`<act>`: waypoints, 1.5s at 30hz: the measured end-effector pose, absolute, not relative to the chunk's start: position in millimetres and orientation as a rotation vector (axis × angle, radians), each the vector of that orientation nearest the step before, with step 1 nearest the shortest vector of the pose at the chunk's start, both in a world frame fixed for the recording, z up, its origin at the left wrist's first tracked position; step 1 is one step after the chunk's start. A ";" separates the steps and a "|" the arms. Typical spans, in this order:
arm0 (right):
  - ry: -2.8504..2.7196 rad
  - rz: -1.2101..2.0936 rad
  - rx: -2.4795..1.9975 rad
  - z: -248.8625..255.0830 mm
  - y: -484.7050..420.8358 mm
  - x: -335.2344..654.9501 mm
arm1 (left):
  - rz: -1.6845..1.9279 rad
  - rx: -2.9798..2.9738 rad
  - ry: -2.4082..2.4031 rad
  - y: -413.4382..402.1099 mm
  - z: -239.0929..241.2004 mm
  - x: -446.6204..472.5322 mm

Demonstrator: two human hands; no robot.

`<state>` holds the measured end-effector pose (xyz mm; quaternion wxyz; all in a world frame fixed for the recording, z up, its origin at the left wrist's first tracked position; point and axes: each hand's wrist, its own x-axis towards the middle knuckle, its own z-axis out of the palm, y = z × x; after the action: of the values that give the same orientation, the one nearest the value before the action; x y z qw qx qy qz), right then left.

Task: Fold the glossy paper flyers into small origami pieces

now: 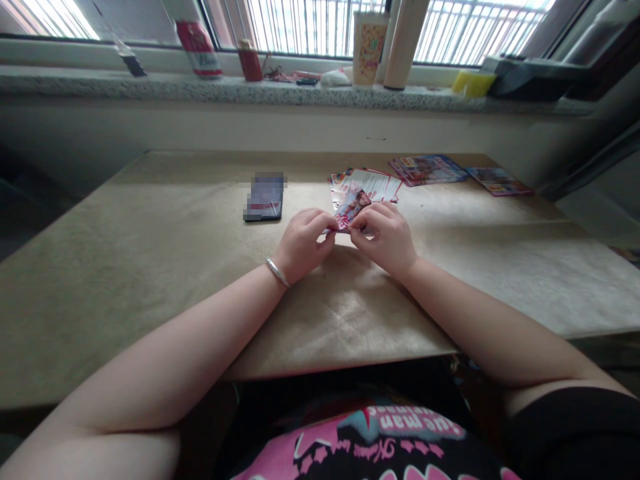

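Observation:
Both my hands are closed in a pinch on a small colourful printed paper (353, 207) in the middle of the table. My left hand (306, 243), with a silver bangle at the wrist, grips its near edge from the left. From the right, my right hand (384, 235) grips the same edge, thumb and forefinger close to those of the left. Part of the paper is hidden behind the fingers. Just beyond it lies a fanned stack of white printed sheets (381, 185) with red edging.
A phone (265, 196) lies left of my hands on the table (150, 267). Colourful printed sheets form a pile (430, 169) at the back right, with another pile (500, 181) beside it. The windowsill (300, 95) holds a can (198, 48), a paper cup (369, 50) and other items.

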<state>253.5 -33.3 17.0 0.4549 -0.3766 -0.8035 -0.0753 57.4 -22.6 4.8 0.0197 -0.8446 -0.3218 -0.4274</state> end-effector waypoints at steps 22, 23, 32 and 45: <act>-2.016 -0.183 -0.849 13.7 -31.3 251.1 | -1.336 -2.550 -1.057 -27.1 8.0 58.4; -2.018 -0.180 -0.835 13.5 -31.1 251.1 | -1.324 -2.553 -1.067 -27.6 8.3 58.7; -2.015 -0.160 -0.823 13.2 -33.2 250.3 | -1.368 -2.555 -1.006 -26.5 8.5 57.9; -2.014 -0.100 -0.934 9.9 -29.3 253.6 | -1.593 -2.593 -1.059 -21.5 4.3 55.4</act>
<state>253.6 -29.3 9.9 0.4438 -0.3765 -0.8122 -0.0402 55.4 -21.5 4.3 -0.0400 -0.8041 -0.3284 -0.4940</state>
